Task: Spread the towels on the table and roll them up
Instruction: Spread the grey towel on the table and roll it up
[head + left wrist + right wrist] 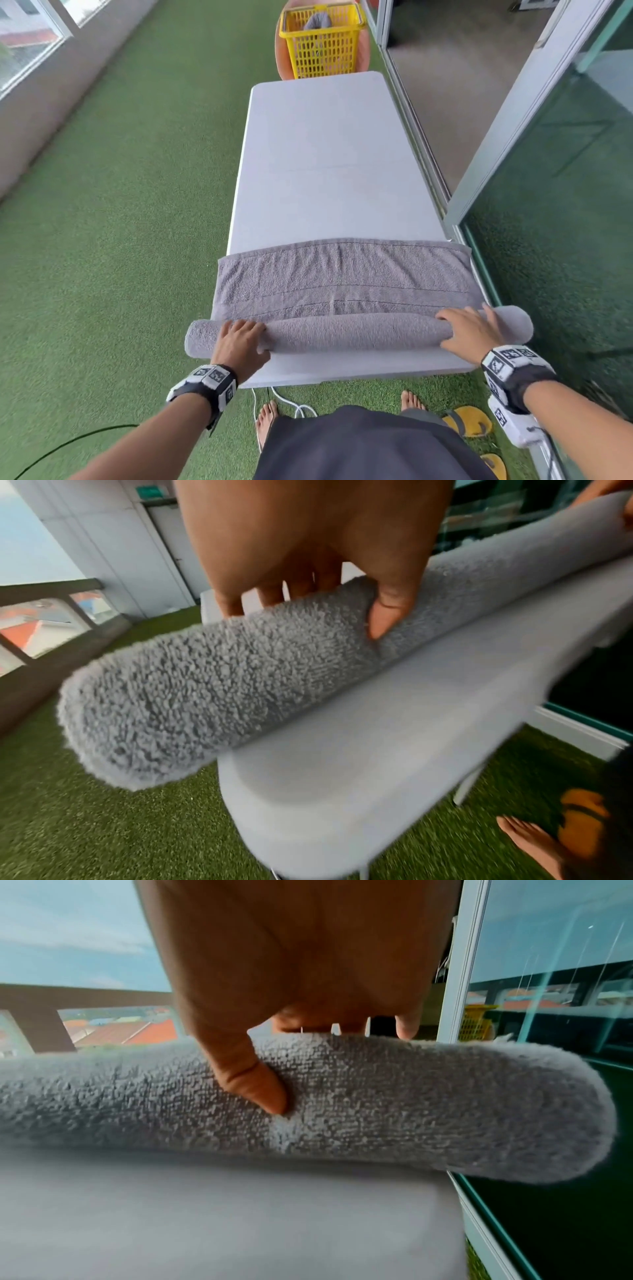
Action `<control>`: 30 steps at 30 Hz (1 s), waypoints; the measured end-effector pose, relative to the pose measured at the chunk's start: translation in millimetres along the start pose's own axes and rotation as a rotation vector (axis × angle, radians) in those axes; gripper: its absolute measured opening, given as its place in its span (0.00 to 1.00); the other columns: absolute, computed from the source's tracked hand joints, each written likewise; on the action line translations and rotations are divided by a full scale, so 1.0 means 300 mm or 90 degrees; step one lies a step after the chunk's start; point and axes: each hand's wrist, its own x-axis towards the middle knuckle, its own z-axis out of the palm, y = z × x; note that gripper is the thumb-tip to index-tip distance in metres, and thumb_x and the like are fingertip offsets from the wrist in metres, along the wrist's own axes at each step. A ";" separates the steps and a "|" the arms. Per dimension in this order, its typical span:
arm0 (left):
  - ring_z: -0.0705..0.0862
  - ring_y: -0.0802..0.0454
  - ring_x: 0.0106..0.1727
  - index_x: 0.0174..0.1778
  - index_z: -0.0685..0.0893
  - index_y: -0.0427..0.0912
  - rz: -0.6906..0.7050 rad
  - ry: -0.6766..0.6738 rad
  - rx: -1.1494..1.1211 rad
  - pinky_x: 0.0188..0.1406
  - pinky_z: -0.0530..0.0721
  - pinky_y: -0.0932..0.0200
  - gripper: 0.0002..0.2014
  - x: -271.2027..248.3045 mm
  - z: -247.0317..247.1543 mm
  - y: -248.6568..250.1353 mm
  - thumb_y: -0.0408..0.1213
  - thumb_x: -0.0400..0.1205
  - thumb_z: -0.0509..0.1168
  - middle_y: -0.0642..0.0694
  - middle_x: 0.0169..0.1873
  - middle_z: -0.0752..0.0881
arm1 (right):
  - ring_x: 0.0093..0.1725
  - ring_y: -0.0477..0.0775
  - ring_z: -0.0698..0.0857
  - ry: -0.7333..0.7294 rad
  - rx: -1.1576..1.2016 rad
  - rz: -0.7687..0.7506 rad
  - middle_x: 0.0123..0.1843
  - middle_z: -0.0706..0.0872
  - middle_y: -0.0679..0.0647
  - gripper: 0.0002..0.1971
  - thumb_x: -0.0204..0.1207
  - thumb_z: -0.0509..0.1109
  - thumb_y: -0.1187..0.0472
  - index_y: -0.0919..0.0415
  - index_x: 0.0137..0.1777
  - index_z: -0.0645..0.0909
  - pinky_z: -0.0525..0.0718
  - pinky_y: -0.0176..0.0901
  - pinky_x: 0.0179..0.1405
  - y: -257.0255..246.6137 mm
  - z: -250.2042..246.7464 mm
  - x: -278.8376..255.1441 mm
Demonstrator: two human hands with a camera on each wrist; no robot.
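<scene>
Here the grey terry-cloth towel (342,281) lay across the near end of the long white rectangular table (329,154), partly rolled: its near part formed a thick roll running crosswise, while the unrolled part lay flat on the tabletop just beyond the roll, with stitched bands across it. Both ends of the roll reached past the table's long edges, the towel being wider than the table.

The left hand (239,344) sat on the roll near the table's left edge, its fingers curled over the top and the thumb (387,615) pressed into the pile on the near side, so it gripped the roll. The right hand (469,330) lay on the roll near the table's right edge, fingers spread over the top and the thumb (260,1088) dug into the near face of the cloth, likewise holding it. Each wrist carried a band with black-and-white marker squares.

Beyond the table's far end stood a yellow plastic lattice basket (322,44) with a grey cloth bundle (317,22) inside it. Green artificial turf (120,222) covered the floor to the table's left, and a glass sliding door in a pale frame (513,137) ran along the table's right. Below the table's near edge, two bare feet stood on the turf beside white cables (294,404) and a pair of yellow sandals (469,419).
</scene>
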 end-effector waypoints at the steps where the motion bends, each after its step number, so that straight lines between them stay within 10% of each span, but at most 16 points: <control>1: 0.80 0.53 0.60 0.64 0.80 0.53 -0.002 0.003 -0.008 0.73 0.67 0.46 0.22 0.019 -0.021 -0.003 0.53 0.74 0.68 0.56 0.57 0.85 | 0.73 0.46 0.73 -0.016 -0.003 0.003 0.72 0.78 0.39 0.26 0.75 0.69 0.45 0.40 0.73 0.71 0.47 0.64 0.81 0.003 -0.023 0.010; 5: 0.65 0.50 0.79 0.77 0.67 0.45 -0.039 -0.001 -0.060 0.82 0.44 0.42 0.28 0.083 -0.079 -0.008 0.53 0.85 0.43 0.51 0.78 0.68 | 0.80 0.48 0.64 0.028 0.034 0.020 0.83 0.64 0.43 0.25 0.84 0.56 0.51 0.43 0.82 0.60 0.44 0.67 0.82 0.002 -0.098 0.060; 8: 0.50 0.51 0.83 0.83 0.50 0.46 -0.056 -0.049 -0.079 0.82 0.39 0.44 0.34 0.082 -0.063 -0.005 0.61 0.85 0.39 0.55 0.79 0.50 | 0.84 0.47 0.56 0.009 0.074 0.006 0.84 0.57 0.40 0.30 0.83 0.50 0.36 0.42 0.83 0.55 0.40 0.67 0.80 -0.002 -0.078 0.063; 12: 0.70 0.50 0.76 0.76 0.71 0.50 -0.002 -0.040 -0.004 0.80 0.55 0.42 0.32 0.012 0.011 -0.014 0.58 0.77 0.65 0.52 0.75 0.73 | 0.81 0.46 0.62 -0.015 0.012 -0.026 0.81 0.65 0.39 0.36 0.72 0.71 0.41 0.42 0.79 0.62 0.43 0.65 0.82 -0.003 0.008 -0.008; 17: 0.76 0.55 0.62 0.68 0.75 0.52 0.006 -0.019 -0.031 0.74 0.63 0.49 0.33 0.037 -0.050 -0.009 0.58 0.74 0.38 0.53 0.62 0.82 | 0.73 0.48 0.72 -0.072 0.023 -0.024 0.72 0.77 0.39 0.27 0.71 0.69 0.44 0.38 0.72 0.72 0.49 0.65 0.80 0.031 -0.039 0.043; 22: 0.46 0.51 0.84 0.83 0.44 0.48 -0.033 -0.046 -0.056 0.82 0.39 0.44 0.40 0.087 -0.065 -0.023 0.65 0.77 0.23 0.53 0.81 0.47 | 0.82 0.47 0.59 0.046 0.090 -0.011 0.83 0.60 0.40 0.26 0.84 0.53 0.41 0.41 0.82 0.59 0.42 0.65 0.81 0.020 -0.068 0.090; 26: 0.66 0.50 0.78 0.80 0.65 0.48 0.018 -0.055 0.025 0.81 0.55 0.42 0.37 0.046 -0.006 -0.024 0.62 0.77 0.62 0.52 0.78 0.68 | 0.83 0.46 0.58 0.010 0.006 -0.033 0.83 0.60 0.38 0.39 0.75 0.68 0.39 0.42 0.82 0.55 0.40 0.62 0.81 0.003 0.013 0.020; 30: 0.79 0.54 0.56 0.55 0.83 0.52 0.046 0.036 0.003 0.69 0.73 0.45 0.19 0.039 -0.004 -0.021 0.56 0.73 0.63 0.54 0.57 0.85 | 0.75 0.48 0.70 0.007 0.008 -0.021 0.75 0.75 0.41 0.30 0.73 0.71 0.48 0.40 0.75 0.69 0.53 0.57 0.81 0.016 -0.020 0.019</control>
